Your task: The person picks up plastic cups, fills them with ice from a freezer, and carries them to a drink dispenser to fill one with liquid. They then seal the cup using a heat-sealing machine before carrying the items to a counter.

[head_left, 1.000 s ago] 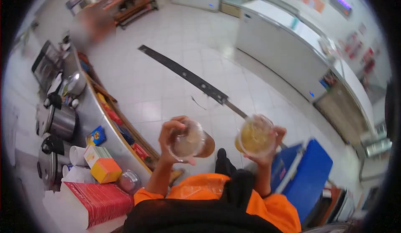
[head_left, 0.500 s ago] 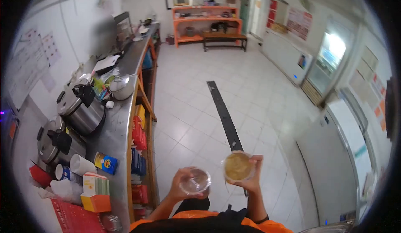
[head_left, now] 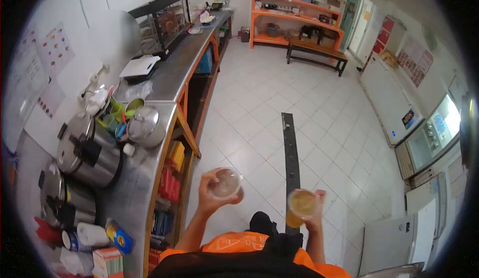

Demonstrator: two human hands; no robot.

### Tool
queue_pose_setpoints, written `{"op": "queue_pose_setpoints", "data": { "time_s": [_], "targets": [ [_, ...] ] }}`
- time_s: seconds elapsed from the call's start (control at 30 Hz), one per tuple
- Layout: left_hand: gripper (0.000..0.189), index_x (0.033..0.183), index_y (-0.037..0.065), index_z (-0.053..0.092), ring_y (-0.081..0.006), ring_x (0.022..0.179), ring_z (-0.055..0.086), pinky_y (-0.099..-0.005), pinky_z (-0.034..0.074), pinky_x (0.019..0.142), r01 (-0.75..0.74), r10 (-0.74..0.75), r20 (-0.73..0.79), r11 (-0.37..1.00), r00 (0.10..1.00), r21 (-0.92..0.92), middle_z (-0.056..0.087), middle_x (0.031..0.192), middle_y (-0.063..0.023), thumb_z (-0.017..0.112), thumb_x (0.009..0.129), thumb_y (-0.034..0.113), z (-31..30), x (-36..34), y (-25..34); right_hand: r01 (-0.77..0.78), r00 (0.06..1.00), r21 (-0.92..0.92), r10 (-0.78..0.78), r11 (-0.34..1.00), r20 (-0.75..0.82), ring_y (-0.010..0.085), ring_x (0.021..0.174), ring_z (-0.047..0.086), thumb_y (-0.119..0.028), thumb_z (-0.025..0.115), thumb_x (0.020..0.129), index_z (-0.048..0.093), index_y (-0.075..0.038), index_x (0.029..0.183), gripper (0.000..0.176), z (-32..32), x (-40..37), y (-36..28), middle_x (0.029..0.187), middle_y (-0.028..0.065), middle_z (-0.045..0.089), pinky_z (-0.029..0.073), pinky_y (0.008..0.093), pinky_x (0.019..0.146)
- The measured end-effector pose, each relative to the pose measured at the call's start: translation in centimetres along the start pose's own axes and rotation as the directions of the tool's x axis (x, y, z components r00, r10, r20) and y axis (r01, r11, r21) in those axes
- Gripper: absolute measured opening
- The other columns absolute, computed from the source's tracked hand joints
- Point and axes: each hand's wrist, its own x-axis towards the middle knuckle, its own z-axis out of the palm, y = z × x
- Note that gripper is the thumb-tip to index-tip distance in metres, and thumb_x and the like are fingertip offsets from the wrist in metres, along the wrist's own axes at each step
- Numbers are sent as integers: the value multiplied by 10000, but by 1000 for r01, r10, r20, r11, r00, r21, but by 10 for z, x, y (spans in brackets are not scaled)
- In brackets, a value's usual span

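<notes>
In the head view, my left hand point(head_left: 209, 194) is wrapped round a clear plastic cup point(head_left: 225, 183), seen from above; its walls are see-through and I cannot make out whether it contains anything. A second plastic cup point(head_left: 302, 205), with a cloudy yellow drink in it, is gripped by my right hand point(head_left: 316, 213) around its right side. Both cups are in the air over the floor in front of my body, apart from each other.
To my left runs a steel counter point(head_left: 134, 171) with large cookers point(head_left: 95, 153), a lidded pot point(head_left: 145, 127), paper cups and cartons. Orange shelves point(head_left: 269, 26) and a wooden bench point(head_left: 317, 51) stand far ahead. White freezers point(head_left: 394, 98) line the right. A dark strip point(head_left: 291, 158) crosses the tiled floor.
The view has swung, so the shelves and bench appear further right and higher. My hands have drawn apart, the left one higher and the right one further right. Each still holds its cup.
</notes>
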Motion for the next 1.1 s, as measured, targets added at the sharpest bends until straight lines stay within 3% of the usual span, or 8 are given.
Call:
{"op": "queue_pose_setpoints", "data": {
  "time_s": [0.03,0.23,0.37,0.43,0.5,0.63,0.83,1.1],
  "targets": [
    [608,907,100,364,-231,1014,523,-337,443,855,-248,242,59,956,968,153,498,1099,-170,836,523,106,17,37,11,-57,995,38,60,998,-83,263,958,542,-310,869,425,233,-167,1021,883,-13,22,6,1073,173,515,499,371,785],
    [593,888,105,347,-253,1049,502,-377,396,916,-172,171,55,985,984,21,494,1113,-172,804,516,40,20,219,-83,-69,983,-15,66,997,-173,266,923,543,-282,868,413,225,-182,1082,933,-39,219,53,1073,167,510,526,425,723],
    [636,914,104,360,-232,1037,513,-340,429,879,-130,175,-81,911,981,392,487,1105,-155,848,511,161,0,335,-90,-241,963,139,254,961,-89,293,906,552,-202,851,456,256,-190,1126,897,8,413,95,1106,178,481,526,443,704],
    [651,918,105,359,-234,1028,520,-348,443,874,-151,207,-132,926,969,347,487,1098,-151,853,499,168,-25,382,-104,-130,927,471,-62,872,371,322,821,578,-292,825,514,261,-165,1178,880,40,506,118,1120,191,463,529,450,661],
    [639,916,111,357,-234,1038,513,-360,443,878,11,52,-241,968,969,251,488,1095,-146,846,508,160,-66,425,-137,-353,852,637,-47,685,522,394,832,578,-257,801,581,276,-160,1171,796,94,582,123,1144,236,448,522,509,622],
    [637,887,125,344,-238,1035,514,-371,444,878,-55,210,-456,942,865,330,496,1090,-149,849,499,160,-80,530,-130,-467,699,570,-113,677,706,359,750,586,-577,665,628,319,-146,1215,806,161,730,168,1179,234,409,525,437,548],
    [648,883,95,326,-241,1043,500,-359,437,875,-241,344,-434,931,833,275,483,1110,-178,848,500,133,-114,771,-174,-640,711,630,29,439,703,309,706,551,-571,547,682,402,-78,1244,761,187,922,223,1132,210,439,490,391,507],
    [763,1013,99,333,-240,1026,499,-345,463,837,-376,400,26,835,916,403,457,1134,-159,862,466,154,-101,1108,-238,-360,932,810,214,463,292,307,740,510,-568,483,746,353,-45,1252,739,152,1137,283,1194,186,418,480,406,548]
  ]
}}
